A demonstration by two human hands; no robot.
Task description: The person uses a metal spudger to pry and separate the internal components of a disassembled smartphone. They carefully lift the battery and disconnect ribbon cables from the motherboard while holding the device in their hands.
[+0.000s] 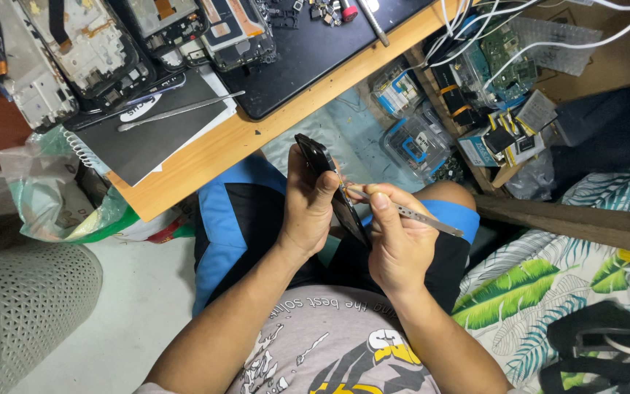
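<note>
1. A dark phone (329, 191) is gripped edge-on by the left hand (306, 208), above the lap and below the edge of the worktop (271, 128).
2. A thin metal pry tool (410, 213) is pinched by the closed right hand (399, 244); its tip is touching the phone's side.
3. Opened phone frames (96, 51) and a second metal tool (180, 111) are lying on the worktop.
</note>
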